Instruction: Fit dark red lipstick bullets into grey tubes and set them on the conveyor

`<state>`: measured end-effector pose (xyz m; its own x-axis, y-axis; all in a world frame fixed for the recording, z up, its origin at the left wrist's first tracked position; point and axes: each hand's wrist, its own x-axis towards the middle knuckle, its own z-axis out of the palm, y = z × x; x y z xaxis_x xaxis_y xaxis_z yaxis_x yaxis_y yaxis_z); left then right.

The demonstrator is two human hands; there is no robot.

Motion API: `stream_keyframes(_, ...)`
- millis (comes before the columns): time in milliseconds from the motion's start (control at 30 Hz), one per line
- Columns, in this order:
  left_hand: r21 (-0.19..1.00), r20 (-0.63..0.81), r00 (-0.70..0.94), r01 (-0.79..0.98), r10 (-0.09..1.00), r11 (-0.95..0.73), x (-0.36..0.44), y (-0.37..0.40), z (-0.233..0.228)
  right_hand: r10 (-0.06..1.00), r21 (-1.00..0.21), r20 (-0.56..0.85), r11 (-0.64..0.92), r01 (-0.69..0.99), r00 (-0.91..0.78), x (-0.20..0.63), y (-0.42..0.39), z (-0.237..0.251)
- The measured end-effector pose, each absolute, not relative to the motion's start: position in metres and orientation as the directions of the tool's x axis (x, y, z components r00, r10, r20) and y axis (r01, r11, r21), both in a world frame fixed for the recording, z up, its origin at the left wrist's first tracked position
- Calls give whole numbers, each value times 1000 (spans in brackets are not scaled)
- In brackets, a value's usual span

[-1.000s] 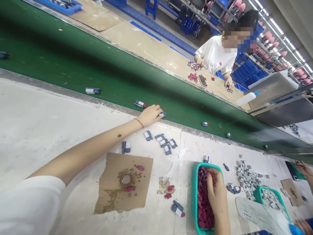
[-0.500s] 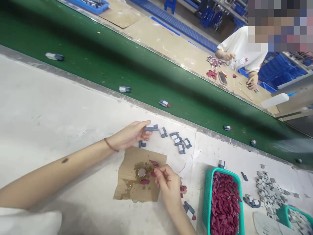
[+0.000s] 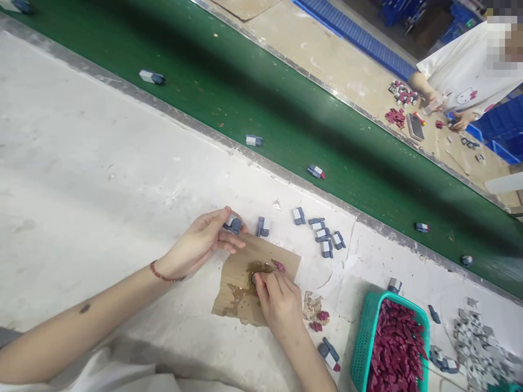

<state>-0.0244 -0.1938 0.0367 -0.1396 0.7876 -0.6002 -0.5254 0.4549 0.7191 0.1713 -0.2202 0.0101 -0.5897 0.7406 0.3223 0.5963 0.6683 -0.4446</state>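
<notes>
My left hand (image 3: pixel 200 239) grips a blue-grey and white plastic part (image 3: pixel 232 224) between thumb and fingers, above the far left corner of a brown cardboard piece (image 3: pixel 239 267). Over the wet, stained middle of the cardboard, my right hand (image 3: pixel 281 305) is closed in a pinch at a small round dish (image 3: pixel 254 279), which it partly covers. A maroon plastic piece was at these fingertips a moment ago; the fingers now hide it. Another maroon piece (image 3: pixel 279 266) lies on the cardboard's right side. Beyond the left hand's fingers rests a blue-grey and white part (image 3: pixel 263 226).
Several similar parts (image 3: pixel 322 234) lie near the green conveyor belt (image 3: pixel 204 103), which carries more. A teal basket (image 3: pixel 360 340) full of maroon pieces stands at right, beside a pile of grey pieces (image 3: pixel 476 340). Across the belt, a person (image 3: pixel 457 81) handles small parts.
My right hand has moved from beside the dish onto it. My left hand has turned the part it holds. The view has shifted, and the person opposite has moved their hands.
</notes>
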Motion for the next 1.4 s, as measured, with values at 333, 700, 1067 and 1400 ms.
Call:
stream_keyframes(333,790,-550,-141,-406,823,459,-19,-201,26,782,-534,256,604,592,-568,174,-218,12)
stream_keyframes(700,911,-402,-110,-149,909,385,-19,-201,27,904,-705,70,344,620,-422,184,-209,18)
stream_keyframes(1067,958,-157,264,276,952,81,-15,-216,13,989,-954,-88,-50,295,-116,183,-211,25)
stream_keyframes(1400,971,-47,360,236,932,-43,-14,-223,5,985,-965,-79,-38,259,-152,170,-212,38)
